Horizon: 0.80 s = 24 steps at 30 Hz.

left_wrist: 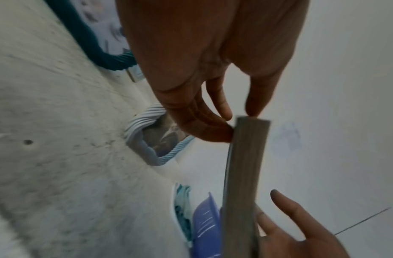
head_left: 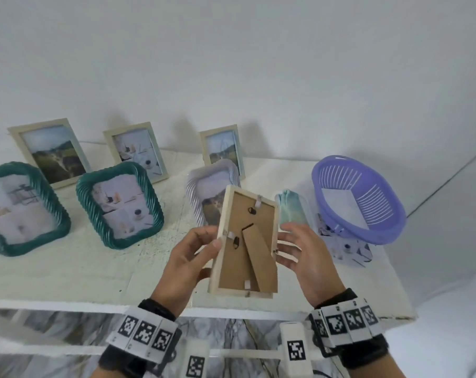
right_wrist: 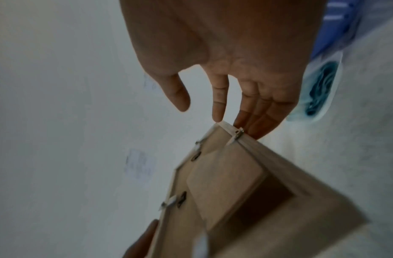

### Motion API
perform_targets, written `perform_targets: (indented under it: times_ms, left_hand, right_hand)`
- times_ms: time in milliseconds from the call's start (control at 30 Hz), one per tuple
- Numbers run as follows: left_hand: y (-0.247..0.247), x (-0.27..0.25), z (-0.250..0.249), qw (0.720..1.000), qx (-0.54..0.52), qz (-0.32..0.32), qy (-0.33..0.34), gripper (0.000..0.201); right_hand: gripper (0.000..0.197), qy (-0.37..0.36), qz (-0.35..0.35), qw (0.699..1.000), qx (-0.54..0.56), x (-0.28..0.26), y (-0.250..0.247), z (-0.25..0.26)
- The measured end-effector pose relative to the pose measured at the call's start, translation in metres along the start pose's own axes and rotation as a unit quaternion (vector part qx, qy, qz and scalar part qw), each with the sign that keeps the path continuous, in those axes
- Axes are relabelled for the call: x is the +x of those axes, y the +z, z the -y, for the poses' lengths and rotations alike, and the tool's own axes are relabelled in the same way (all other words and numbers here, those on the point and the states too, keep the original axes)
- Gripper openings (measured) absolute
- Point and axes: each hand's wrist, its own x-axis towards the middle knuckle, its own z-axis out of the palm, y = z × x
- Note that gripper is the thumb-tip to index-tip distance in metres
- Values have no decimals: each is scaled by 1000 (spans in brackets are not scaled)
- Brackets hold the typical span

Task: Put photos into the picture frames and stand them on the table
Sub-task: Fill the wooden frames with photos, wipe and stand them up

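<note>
I hold a light wooden picture frame (head_left: pixel 245 241) upright above the table, its brown backing board and folding stand facing me. My left hand (head_left: pixel 212 249) pinches its left edge, thumb on the back and fingers behind. In the left wrist view the left hand (left_wrist: pixel 239 120) grips the frame (left_wrist: pixel 244 174) seen edge-on. My right hand (head_left: pixel 283 249) reaches to the right edge with straight fingers. In the right wrist view the right hand (right_wrist: pixel 204 113) touches the frame (right_wrist: pixel 224 183) at a corner near a metal tab, thumb apart. The frame's front is hidden.
Three wooden frames with photos (head_left: pixel 51 151) stand along the wall on the white table (head_left: pixel 68 268). Two green ribbed frames (head_left: pixel 119 205) and a pale ribbed one (head_left: pixel 204 186) stand in front. A purple basket (head_left: pixel 359 197) rests on a loose photo (head_left: pixel 348 249) beside a teal-and-white object (head_left: pixel 291 211).
</note>
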Motion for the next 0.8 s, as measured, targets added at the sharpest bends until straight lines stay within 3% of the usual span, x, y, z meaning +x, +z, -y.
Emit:
perform_targets:
  times_ms: [100,200,267,333,567,800]
  left_hand:
    - [-5,5,27,997,54,-40,-23,14]
    - [-10,11,61,986,151,-51,-48,11]
    - [-13,15,79,974,214,-31,-59,11]
    - [-11,17,88,962,266,-23,-58,14]
    - [0,21,95,955,290,-26,-48,26]
    - [-2,23,103,948,313,-46,-40,23]
  right_hand:
    - [10,-61,-32,985,-160,1,-12,-23]
    - [18,-110,-44,927,-357,5,-28,-54]
    - [19,-118,-50,894,-430,5,-34,-67]
    - [19,-127,-39,877,-462,8,-39,-79]
    - [13,-141,3,805,-576,16,-43,-95]
    - [12,-117,48,789,-601,24,-43,-91]
